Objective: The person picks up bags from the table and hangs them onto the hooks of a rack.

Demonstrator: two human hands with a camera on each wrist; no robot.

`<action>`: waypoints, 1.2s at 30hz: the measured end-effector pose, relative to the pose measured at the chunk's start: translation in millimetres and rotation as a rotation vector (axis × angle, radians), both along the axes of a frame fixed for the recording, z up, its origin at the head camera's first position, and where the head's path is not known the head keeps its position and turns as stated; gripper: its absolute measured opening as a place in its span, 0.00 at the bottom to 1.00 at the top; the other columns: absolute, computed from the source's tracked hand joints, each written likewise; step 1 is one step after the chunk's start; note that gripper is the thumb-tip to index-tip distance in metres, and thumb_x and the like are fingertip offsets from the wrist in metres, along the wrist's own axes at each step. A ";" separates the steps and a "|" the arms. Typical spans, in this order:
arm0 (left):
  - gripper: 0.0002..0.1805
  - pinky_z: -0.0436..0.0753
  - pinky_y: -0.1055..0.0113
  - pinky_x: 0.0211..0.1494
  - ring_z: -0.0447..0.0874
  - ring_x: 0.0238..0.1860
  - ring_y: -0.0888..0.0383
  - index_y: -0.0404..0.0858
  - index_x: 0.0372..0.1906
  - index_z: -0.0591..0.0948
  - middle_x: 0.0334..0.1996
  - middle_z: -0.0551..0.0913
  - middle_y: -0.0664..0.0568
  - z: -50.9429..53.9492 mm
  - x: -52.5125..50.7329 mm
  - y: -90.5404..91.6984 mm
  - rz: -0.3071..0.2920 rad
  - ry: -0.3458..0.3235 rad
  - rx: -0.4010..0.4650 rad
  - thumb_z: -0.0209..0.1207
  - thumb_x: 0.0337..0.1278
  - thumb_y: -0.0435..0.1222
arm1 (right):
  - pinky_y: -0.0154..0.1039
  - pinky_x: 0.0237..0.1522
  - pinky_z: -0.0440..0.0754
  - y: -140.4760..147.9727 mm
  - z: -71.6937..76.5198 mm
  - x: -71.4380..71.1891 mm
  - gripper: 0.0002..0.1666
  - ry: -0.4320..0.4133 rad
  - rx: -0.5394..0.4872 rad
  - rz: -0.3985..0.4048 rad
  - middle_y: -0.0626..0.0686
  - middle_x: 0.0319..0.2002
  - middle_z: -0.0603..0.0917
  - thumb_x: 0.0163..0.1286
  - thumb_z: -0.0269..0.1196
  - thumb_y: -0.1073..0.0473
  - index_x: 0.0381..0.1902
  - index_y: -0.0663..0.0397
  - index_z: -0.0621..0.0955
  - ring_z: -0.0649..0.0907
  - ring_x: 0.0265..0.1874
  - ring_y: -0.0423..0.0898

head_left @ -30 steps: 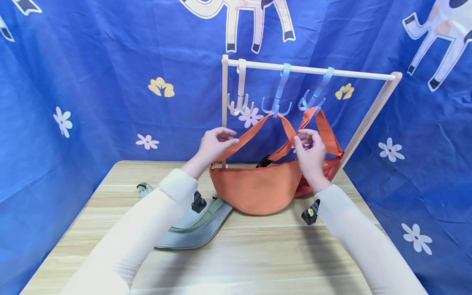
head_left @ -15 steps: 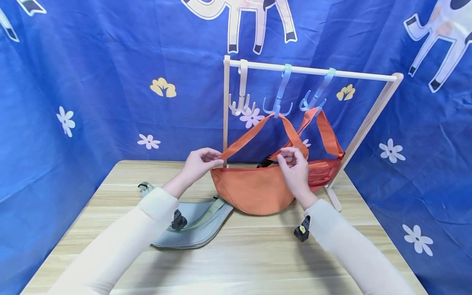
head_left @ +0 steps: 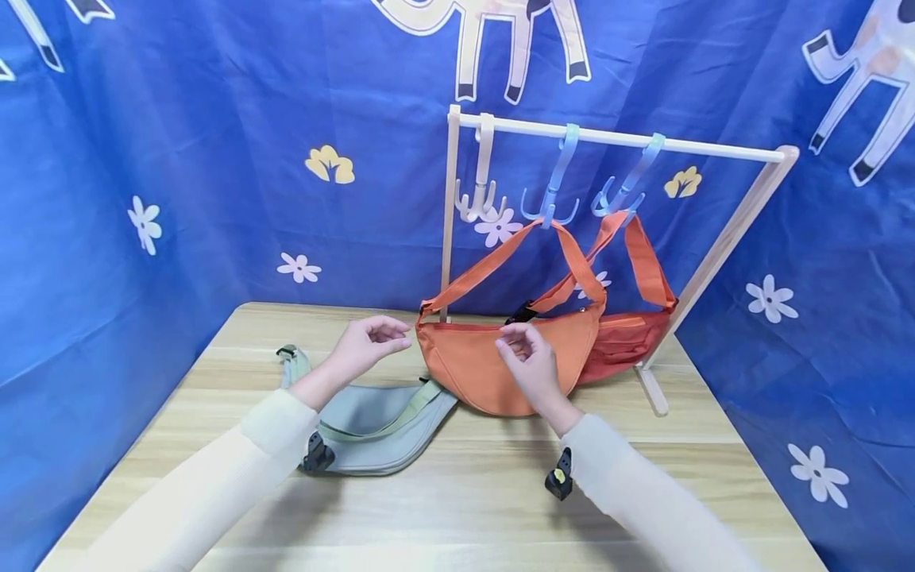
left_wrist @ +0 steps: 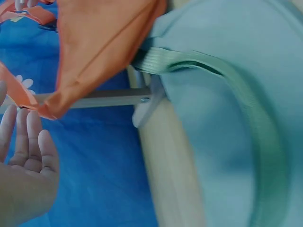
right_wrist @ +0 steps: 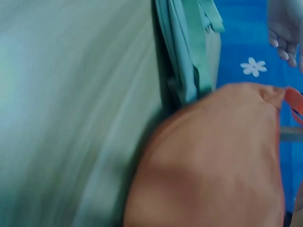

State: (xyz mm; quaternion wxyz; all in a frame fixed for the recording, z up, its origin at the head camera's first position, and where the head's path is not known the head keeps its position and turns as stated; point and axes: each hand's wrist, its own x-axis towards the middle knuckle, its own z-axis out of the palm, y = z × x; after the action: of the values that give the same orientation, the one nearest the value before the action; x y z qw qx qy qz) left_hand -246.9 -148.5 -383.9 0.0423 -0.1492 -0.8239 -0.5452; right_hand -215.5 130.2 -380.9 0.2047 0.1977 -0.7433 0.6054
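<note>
An orange waist bag (head_left: 472, 361) hangs by its strap from the middle blue hook (head_left: 550, 195), its body low over the table. Just left of the bag, my left hand (head_left: 364, 349) is in the air with fingers loosely bent and nothing between them. My right hand (head_left: 534, 369) hovers in front of the bag, thumb and fingers loosely curled around nothing. Behind it a red bag (head_left: 625, 342) hangs from the right-hand blue hook (head_left: 622, 191). A pale green-grey bag (head_left: 379, 453) with a green strap lies on the table below my left hand.
A white rail (head_left: 715, 149) on wooden posts carries the hooks; a pale hook (head_left: 480, 187) at its left end bears nothing. A wooden foot (head_left: 652, 391) of the rack stands at right. Blue patterned cloth (head_left: 214, 159) encloses the wooden table (head_left: 457, 508).
Both hands have come down and to the left, away from the orange strap. The orange bag stays hanging on the middle hook. The view has shifted slightly.
</note>
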 end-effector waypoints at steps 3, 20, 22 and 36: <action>0.15 0.78 0.71 0.38 0.80 0.34 0.58 0.28 0.45 0.81 0.34 0.84 0.45 -6.8 5.7 -7.9 0.011 -0.019 -0.008 0.66 0.54 0.32 | 0.32 0.32 0.77 -8.3 -10.3 0.6 0.12 -0.029 -0.004 0.058 0.66 0.33 0.81 0.62 0.62 0.73 0.43 0.77 0.76 0.81 0.30 0.49; 0.20 0.79 0.71 0.42 0.81 0.38 0.58 0.23 0.48 0.78 0.39 0.83 0.42 -37.2 39.8 -54.7 -0.071 -0.149 0.000 0.65 0.55 0.33 | 0.32 0.37 0.77 -57.7 -46.4 15.5 0.15 -0.269 0.051 0.367 0.65 0.39 0.81 0.64 0.62 0.71 0.48 0.73 0.75 0.80 0.35 0.48; 0.20 0.79 0.71 0.43 0.81 0.38 0.58 0.25 0.48 0.79 0.40 0.83 0.40 -39.6 41.5 -60.0 -0.092 -0.170 -0.010 0.65 0.55 0.34 | 0.33 0.38 0.77 -63.5 -47.9 17.1 0.14 -0.282 0.063 0.388 0.65 0.39 0.81 0.64 0.62 0.71 0.48 0.70 0.76 0.80 0.37 0.50; 0.23 0.78 0.70 0.46 0.80 0.44 0.56 0.21 0.52 0.75 0.46 0.79 0.32 -58.7 40.6 -86.1 -0.268 -0.228 -0.081 0.64 0.57 0.34 | 0.46 0.51 0.77 -99.5 -54.2 23.6 0.18 -0.279 0.157 0.537 0.64 0.45 0.81 0.65 0.61 0.71 0.52 0.67 0.75 0.80 0.46 0.60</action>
State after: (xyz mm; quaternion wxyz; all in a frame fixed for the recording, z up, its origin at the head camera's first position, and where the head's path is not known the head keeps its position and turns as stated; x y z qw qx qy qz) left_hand -206.4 -234.6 -442.6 -0.1305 -0.1966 -0.8175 -0.5254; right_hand -191.9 30.7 -435.1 -0.0823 0.3174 -0.7299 0.5998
